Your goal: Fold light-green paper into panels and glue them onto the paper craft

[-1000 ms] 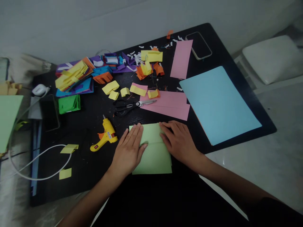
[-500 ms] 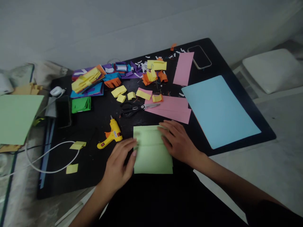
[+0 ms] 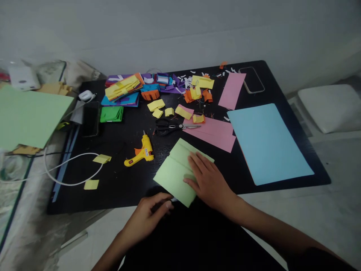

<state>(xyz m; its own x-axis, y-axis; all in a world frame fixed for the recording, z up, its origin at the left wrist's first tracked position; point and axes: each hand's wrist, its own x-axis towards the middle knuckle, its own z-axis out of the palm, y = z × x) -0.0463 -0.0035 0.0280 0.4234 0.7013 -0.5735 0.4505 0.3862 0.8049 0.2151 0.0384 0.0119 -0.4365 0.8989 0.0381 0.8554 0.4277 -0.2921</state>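
Note:
A folded light green paper point(image 3: 176, 165) lies turned at an angle at the table's front edge, with crease lines across it. Flat on its right part rests my right hand point(image 3: 207, 178), fingers spread. My left hand point(image 3: 153, 212) is at the front edge, just below the paper's lower left side, its fingers curled together around something small and whitish that I cannot make out. Left of the paper lies a yellow glue gun point(image 3: 143, 151). Black-handled scissors point(image 3: 170, 127) lie behind it, their blades over pink paper point(image 3: 216, 131).
Large light blue sheets point(image 3: 270, 145) cover the table's right side. Folded coloured papers point(image 3: 124, 88) and scraps line the back. A phone point(image 3: 90, 118), a white cable point(image 3: 73, 184) and yellow pieces are at the left. Another phone point(image 3: 255, 79) lies back right.
The green paper has rotated clockwise. My right hand has moved onto it and flattened; my left hand has left its side and dropped to the front edge. The view has shifted.

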